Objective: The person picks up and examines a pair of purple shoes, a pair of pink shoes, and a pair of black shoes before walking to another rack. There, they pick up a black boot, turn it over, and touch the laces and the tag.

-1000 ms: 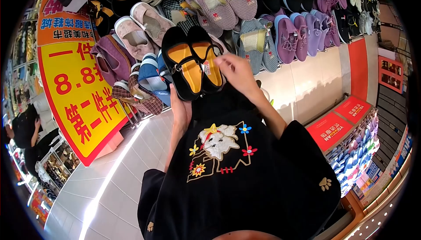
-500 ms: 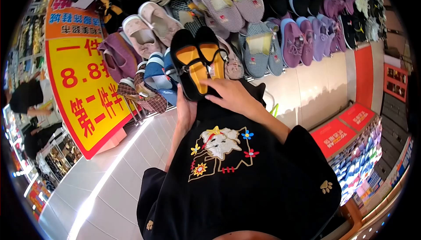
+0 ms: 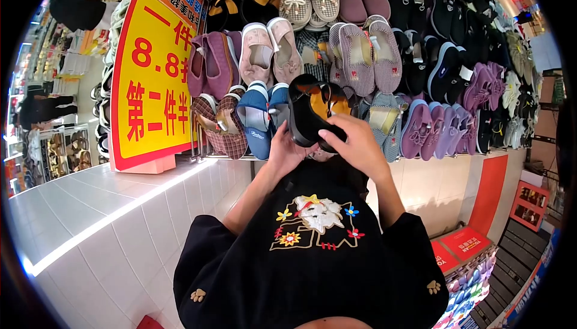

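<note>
A pair of black shoes (image 3: 299,118) with orange insoles is held up in front of the shoe rack, tilted so that an outer side and the heels face me. My left hand (image 3: 287,153) grips the pair from below at the left, its fingertips partly hidden under the shoes. At the heel end on the right, my right hand (image 3: 359,150) is closed on the pair with the thumb on top. Close behind are blue shoes (image 3: 255,118), brown plaid shoes (image 3: 223,134) and grey checked shoes (image 3: 384,118).
Several rows of shoes fill the rack, among them pink shoes (image 3: 257,49) and purple shoes (image 3: 419,127). A yellow and red sign (image 3: 153,82) stands at the left. Red boxes (image 3: 460,248) sit low on the right. A person in dark clothes (image 3: 75,6) is at the far left.
The shoes have turned from showing their insoles fully to a more side-on tilt. My right hand has moved from the insoles to the heels. The view has shifted, showing more of the rack.
</note>
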A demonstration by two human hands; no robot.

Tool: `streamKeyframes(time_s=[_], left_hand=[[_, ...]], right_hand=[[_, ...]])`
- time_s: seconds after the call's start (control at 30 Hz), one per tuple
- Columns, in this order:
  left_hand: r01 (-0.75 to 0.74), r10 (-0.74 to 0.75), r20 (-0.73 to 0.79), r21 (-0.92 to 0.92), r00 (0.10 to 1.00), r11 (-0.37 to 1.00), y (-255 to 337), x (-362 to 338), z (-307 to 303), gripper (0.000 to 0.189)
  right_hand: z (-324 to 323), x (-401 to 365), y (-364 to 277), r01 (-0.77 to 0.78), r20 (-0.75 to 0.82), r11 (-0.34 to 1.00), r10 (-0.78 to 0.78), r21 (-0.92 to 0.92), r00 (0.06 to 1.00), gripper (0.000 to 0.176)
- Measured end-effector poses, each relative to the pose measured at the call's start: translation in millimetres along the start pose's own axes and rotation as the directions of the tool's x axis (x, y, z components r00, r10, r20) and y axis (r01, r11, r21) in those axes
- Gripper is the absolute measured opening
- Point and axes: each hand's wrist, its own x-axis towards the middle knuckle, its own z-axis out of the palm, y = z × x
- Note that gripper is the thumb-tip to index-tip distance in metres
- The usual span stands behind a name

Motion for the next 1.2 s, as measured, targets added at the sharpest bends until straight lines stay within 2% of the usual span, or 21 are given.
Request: streamKeyframes(time_s=[0.07, 0.1, 0.13, 0.17, 0.2, 0.23, 0.27, 0.33, 0.37, 0.4, 0.47, 0.5, 0.53, 0.6, 0.67, 0.73, 0.8, 0.9, 1.03, 1.17, 1.2], left_hand=[[0.167, -0.105, 0.283, -0.205, 0.953, 0.964, -6, 18, -28, 0.053], [0.277, -0.148, 0.459, -0.227, 0.876, 0.934, -2, 25, -32, 0.052], [0.275, -0.140, 0.473, -0.228, 0.870, 0.934, 4, 30, -37, 0.052], [0.235, -0.247, 0.309, 0.077, 0.918, 0.969, 12, 27, -33, 0.052], [0.226, -0.287, 0.114, 0.376, 0.951, 0.899, 19, 24, -25, 0.052], [0.280, -0.334, 0.088, 0.372, 0.938, 0.885, 23, 21, -15, 0.051], [0.270, -0.341, 0.073, 0.468, 0.937, 0.842, 24, 24, -13, 0.055], [0.222, -0.310, 0.099, 0.499, 0.946, 0.837, 27, 28, -9, 0.055], [0.185, -0.279, 0.122, 0.495, 0.953, 0.849, 29, 33, -6, 0.055], [0.145, -0.240, 0.146, 0.476, 0.960, 0.867, 32, 37, -4, 0.056], [0.078, -0.174, 0.189, 0.428, 0.967, 0.900, 41, 40, 1, 0.056], [0.050, -0.145, 0.208, 0.406, 0.967, 0.912, 46, 41, 4, 0.056], [0.028, -0.124, 0.224, 0.388, 0.967, 0.921, 51, 42, 6, 0.056], [-0.023, -0.070, 0.257, 0.344, 0.964, 0.939, 60, 39, 7, 0.057], [-0.077, -0.011, 0.277, 0.304, 0.961, 0.950, 72, 35, 5, 0.057], [-0.117, 0.034, 0.296, 0.267, 0.955, 0.956, 83, 31, 4, 0.058], [-0.159, 0.082, 0.306, 0.236, 0.949, 0.959, 91, 27, 0, 0.058], [-0.227, 0.157, 0.319, 0.194, 0.935, 0.954, 108, 19, -6, 0.059], [-0.288, 0.230, 0.316, 0.150, 0.921, 0.946, 122, 14, -12, 0.059], [-0.317, 0.283, 0.264, 0.098, 0.922, 0.943, 113, 3, -23, 0.060], [-0.322, 0.295, 0.244, 0.080, 0.924, 0.943, 110, 2, -25, 0.060]], right_hand=[[-15, 9, -16, -0.038, 0.030, 0.999, 0.037, 0.016, 0.999, 0.030], [-24, 14, -24, -0.047, 0.093, 0.999, 0.045, 0.019, 0.995, 0.026], [-34, 19, -38, -0.038, 0.093, 0.999, 0.037, 0.004, 0.995, 0.026], [-45, 21, -54, -0.029, 0.157, 0.999, 0.025, 0.017, 0.987, 0.024], [-51, 23, -63, -0.022, 0.222, 0.999, 0.015, 0.030, 0.975, 0.022], [-55, 24, -65, 0.123, 0.241, 0.992, -0.121, 0.003, 0.963, 0.021], [-58, 26, -69, 0.127, 0.248, 0.992, -0.122, -0.006, 0.961, 0.021], [-64, 30, -81, 0.517, 0.333, 0.855, -0.477, -0.039, 0.813, 0.021], [-68, 32, -89, 0.613, 0.450, 0.787, -0.524, -0.068, 0.723, 0.018], [-72, 33, -97, 0.609, 0.457, 0.790, -0.516, -0.072, 0.724, 0.018], [-78, 36, -110, 0.759, 0.619, 0.634, -0.540, -0.146, 0.571, 0.015], [-82, 35, -111, 0.804, 0.663, 0.548, -0.515, -0.232, 0.543, 0.013], [-85, 35, -112, 0.800, 0.662, 0.550, -0.509, -0.241, 0.550, 0.013], [-89, 40, -112, 0.883, 0.702, 0.302, -0.535, -0.360, 0.470, 0.011], [-97, 48, -104, 0.884, 0.716, 0.240, -0.520, -0.401, 0.466, 0.010], [-105, 60, -92, 0.832, 0.684, 0.043, -0.547, -0.553, 0.482, 0.008], [-106, 70, -80, 0.820, 0.683, 0.053, -0.526, -0.570, 0.508, 0.010], [-104, 83, -72, 0.788, 0.683, -0.071, -0.549, -0.612, 0.482, 0.012], [-104, 101, -64, 0.802, 0.710, -0.091, -0.531, -0.590, 0.462, 0.016], [-96, 116, -51, 0.768, 0.671, -0.075, -0.546, -0.636, 0.502, 0.019], [-95, 119, -48, 0.757, 0.613, 0.005, -0.582, -0.654, 0.534, 0.023]])
